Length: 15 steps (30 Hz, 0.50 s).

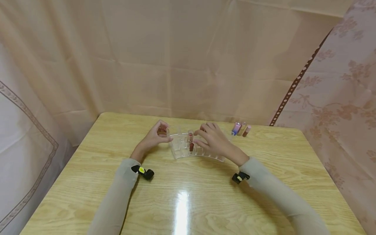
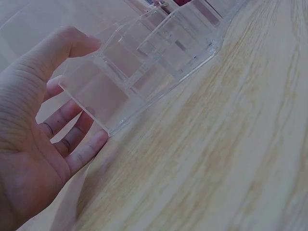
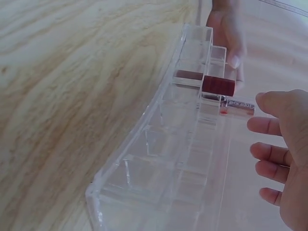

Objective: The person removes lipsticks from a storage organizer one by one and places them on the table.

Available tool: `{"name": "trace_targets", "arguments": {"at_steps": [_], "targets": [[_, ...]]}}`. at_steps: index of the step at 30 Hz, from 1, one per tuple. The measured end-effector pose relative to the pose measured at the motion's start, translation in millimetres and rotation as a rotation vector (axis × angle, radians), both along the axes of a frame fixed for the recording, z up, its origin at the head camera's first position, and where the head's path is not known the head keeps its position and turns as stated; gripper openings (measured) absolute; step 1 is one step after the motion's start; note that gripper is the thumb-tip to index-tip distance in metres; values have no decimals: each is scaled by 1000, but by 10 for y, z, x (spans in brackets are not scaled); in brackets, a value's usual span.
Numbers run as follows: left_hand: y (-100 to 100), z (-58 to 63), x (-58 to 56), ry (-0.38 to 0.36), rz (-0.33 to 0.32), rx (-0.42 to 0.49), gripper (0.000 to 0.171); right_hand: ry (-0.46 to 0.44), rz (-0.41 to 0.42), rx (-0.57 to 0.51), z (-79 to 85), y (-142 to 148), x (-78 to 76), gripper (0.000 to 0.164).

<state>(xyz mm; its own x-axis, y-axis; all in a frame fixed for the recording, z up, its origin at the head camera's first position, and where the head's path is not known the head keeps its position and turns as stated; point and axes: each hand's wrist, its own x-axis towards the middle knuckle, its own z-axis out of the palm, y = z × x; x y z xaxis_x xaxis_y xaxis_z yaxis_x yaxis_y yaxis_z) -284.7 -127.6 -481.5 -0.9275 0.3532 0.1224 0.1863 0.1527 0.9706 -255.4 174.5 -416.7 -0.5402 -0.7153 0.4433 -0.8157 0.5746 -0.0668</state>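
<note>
A clear, tiered acrylic lipstick organizer (image 1: 179, 153) with a curved front stands on the table. My left hand (image 1: 152, 137) holds its left end, the thumb by the upper edge and the fingers against the side wall (image 2: 96, 91). A lip tube with a dark red cap (image 3: 218, 85) is upright in a front compartment. Behind it stands a lip gloss tube (image 3: 239, 107) with a silvery, lettered upper part. Beside the tops of both tubes is my right hand (image 3: 293, 154), its fingers loosely bent and apart from the gloss, with nothing between them.
On the wooden table (image 1: 176, 176), right of the organizer, lie a pink and blue tube (image 1: 236, 128), a slim tube (image 1: 242, 128) and a pink-capped tube (image 1: 246, 131). A beige curtain (image 1: 164, 65) hangs behind the table's back edge.
</note>
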Motion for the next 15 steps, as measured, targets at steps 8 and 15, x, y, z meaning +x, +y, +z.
{"name": "trace_targets", "arguments": {"at_steps": [8, 15], "targets": [[-6, 2, -17, -6, -5, 2, 60, -23, -37, 6, 57, -26, -39, 26], [-10, -9, -28, -9, -8, 6, 59, -26, -25, -1, 62, -47, -94, 28]]}}
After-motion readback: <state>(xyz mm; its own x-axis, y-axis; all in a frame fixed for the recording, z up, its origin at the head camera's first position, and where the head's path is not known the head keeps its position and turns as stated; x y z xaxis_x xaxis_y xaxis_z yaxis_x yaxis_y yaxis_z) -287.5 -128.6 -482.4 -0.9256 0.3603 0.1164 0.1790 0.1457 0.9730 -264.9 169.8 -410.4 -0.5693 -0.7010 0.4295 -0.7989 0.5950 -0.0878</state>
